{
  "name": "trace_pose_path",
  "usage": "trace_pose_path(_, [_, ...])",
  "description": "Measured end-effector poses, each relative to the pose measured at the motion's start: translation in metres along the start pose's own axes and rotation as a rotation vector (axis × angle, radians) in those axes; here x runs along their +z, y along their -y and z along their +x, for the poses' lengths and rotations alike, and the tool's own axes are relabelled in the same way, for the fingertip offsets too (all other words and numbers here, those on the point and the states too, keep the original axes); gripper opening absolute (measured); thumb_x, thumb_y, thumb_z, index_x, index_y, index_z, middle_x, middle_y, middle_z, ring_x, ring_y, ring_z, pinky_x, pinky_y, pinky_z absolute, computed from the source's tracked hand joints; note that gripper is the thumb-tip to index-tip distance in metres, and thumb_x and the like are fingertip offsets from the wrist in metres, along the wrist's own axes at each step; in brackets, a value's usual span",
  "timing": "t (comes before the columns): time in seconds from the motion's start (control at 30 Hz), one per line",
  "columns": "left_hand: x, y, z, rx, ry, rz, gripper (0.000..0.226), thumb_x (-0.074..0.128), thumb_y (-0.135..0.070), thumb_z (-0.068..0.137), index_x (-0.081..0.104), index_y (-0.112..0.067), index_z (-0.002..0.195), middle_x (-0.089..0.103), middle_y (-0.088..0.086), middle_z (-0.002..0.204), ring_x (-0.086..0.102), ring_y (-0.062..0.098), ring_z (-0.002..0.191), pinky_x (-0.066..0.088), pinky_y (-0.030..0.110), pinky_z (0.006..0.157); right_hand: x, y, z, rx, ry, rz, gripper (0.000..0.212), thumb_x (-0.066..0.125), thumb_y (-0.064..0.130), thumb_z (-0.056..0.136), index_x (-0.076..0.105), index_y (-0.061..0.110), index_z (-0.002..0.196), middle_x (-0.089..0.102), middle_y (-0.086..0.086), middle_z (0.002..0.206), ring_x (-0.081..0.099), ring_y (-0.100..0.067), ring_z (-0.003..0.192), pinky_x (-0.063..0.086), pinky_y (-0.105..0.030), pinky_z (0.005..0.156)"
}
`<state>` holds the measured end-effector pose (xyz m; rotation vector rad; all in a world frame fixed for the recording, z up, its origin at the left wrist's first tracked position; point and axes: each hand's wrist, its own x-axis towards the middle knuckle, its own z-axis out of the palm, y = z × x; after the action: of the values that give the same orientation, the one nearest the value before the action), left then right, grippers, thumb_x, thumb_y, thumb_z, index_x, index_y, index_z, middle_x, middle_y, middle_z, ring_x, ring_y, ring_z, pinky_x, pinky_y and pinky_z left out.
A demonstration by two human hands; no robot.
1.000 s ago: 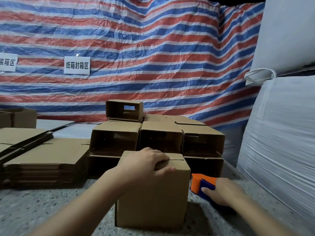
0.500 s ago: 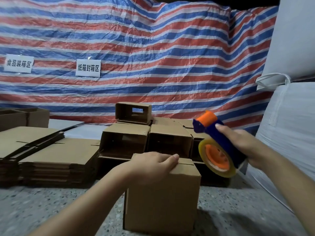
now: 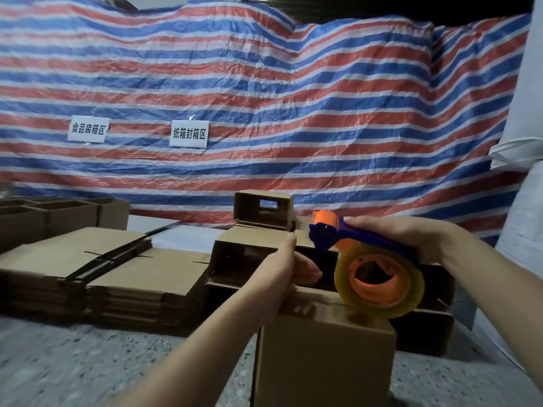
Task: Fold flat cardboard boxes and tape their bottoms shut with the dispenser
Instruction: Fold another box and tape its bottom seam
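Dispenser [image 3: 367, 259] now lowered onto box [image 3: 323, 342] top, right hand [image 3: 411, 239] gripping it, left hand [image 3: 289, 268] lifted, curled.

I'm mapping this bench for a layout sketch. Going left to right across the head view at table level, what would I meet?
Open boxes → flat cardboard stacks → left hand → tape dispenser → right hand → white sacks.
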<state>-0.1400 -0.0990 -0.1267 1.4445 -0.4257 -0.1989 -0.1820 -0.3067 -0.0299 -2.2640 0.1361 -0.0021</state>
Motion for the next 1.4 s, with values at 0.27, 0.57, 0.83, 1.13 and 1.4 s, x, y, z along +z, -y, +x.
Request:
trace_pose_path(0.27, [-0.011,-0.004,0.001,-0.08,0.006,-0.164,0.062,0.042,-0.06,0.096,0.071,-0.013,0.068,0.076,0.011,0.092,0.071,0.021,0.096,0.04,0.038,0.093,0.005,0.011,0.002,-0.019,0.043,-0.127,0.089,0.067,0.076,0.053,0.066,0.017,0.119,0.078,-0.011,0.101,0.072,-0.024,0.087,0.056,-0.034,0.078])
trace_pose_path(0.57, [-0.013,0.0,0.007,-0.129,0.008,-0.241,0.045,0.051,-0.041,0.097,0.078,-0.015,0.072,0.077,0.006,0.092,0.072,0.015,0.092,0.041,0.035,0.086,0.007,0.021,0.006,0.006,0.058,-0.212,0.088,0.064,0.08,0.049,0.067,0.018,0.111,0.079,-0.006,0.09,0.074,-0.016,0.069,0.056,-0.026,0.058])
trace_pose_path(0.83, [-0.013,0.002,0.008,-0.134,-0.068,-0.336,0.014,0.059,-0.018,0.096,0.067,-0.006,0.095,0.074,0.003,0.075,0.07,0.015,0.089,0.045,0.034,0.082,0.006,0.023,0.009,0.011,0.086,-0.244,0.092,0.066,0.08,0.045,0.065,0.02,0.114,0.079,-0.008,0.094,0.073,-0.019,0.074,0.057,-0.027,0.063])
trace_pose_path(1.13, [-0.009,0.007,0.013,-0.12,-0.248,-0.295,0.015,0.047,-0.011,0.101,0.06,-0.007,0.093,0.059,0.005,0.078,0.058,0.013,0.076,0.054,0.043,0.094,-0.012,0.033,0.008,0.177,0.086,-0.484,0.098,0.07,0.082,0.04,0.063,0.018,0.113,0.079,-0.008,0.09,0.077,-0.022,0.08,0.059,-0.027,0.063])
trace_pose_path(1.4, [-0.004,0.002,0.013,-0.13,-0.43,-0.391,0.016,0.047,-0.016,0.102,0.057,-0.006,0.094,0.059,0.011,0.087,0.063,0.018,0.074,0.062,0.03,0.063,-0.014,0.023,0.012,0.207,0.093,-0.471,0.096,0.072,0.08,0.042,0.06,0.017,0.113,0.079,-0.009,0.088,0.076,-0.02,0.073,0.058,-0.026,0.059])
